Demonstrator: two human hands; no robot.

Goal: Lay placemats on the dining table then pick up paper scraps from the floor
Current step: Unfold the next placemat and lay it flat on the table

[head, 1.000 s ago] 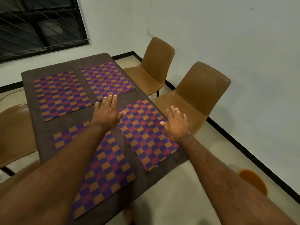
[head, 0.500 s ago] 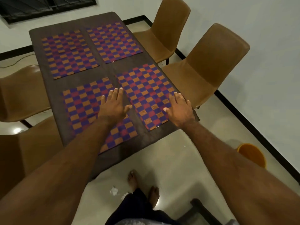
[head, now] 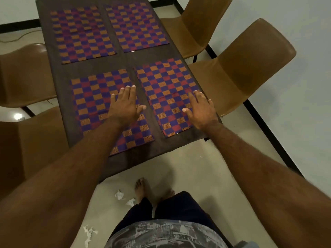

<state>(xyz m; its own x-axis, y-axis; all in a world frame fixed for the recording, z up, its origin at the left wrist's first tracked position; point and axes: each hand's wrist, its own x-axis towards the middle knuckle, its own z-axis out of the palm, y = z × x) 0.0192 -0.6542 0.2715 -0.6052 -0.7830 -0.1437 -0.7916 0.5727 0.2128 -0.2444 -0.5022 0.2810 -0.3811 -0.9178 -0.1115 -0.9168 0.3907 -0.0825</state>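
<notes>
Several orange, red and purple checked placemats lie flat on the dark dining table (head: 53,72). My left hand (head: 125,105) rests flat, fingers spread, on the near left placemat (head: 93,101). My right hand (head: 201,110) lies flat on the right edge of the near right placemat (head: 164,86). Two more placemats, the far left one (head: 82,33) and the far right one (head: 136,25), sit beyond. White paper scraps lie on the floor: two pieces, the first scrap (head: 119,195) and a second scrap (head: 130,202), beside my bare feet, and another scrap (head: 88,233) lower left.
Brown chairs flank the table: two on the right, the near right chair (head: 250,68) and the far right chair (head: 197,24), and two on the left, the far left chair (head: 23,74) and the near left chair (head: 32,149). A white wall with black skirting (head: 268,126) runs along the right. My feet (head: 141,189) stand on the beige floor by the table's near edge.
The view has tilted down, bringing the floor, my feet and the paper scraps into sight. Both hands slid back towards the near ends of the two near placemats.
</notes>
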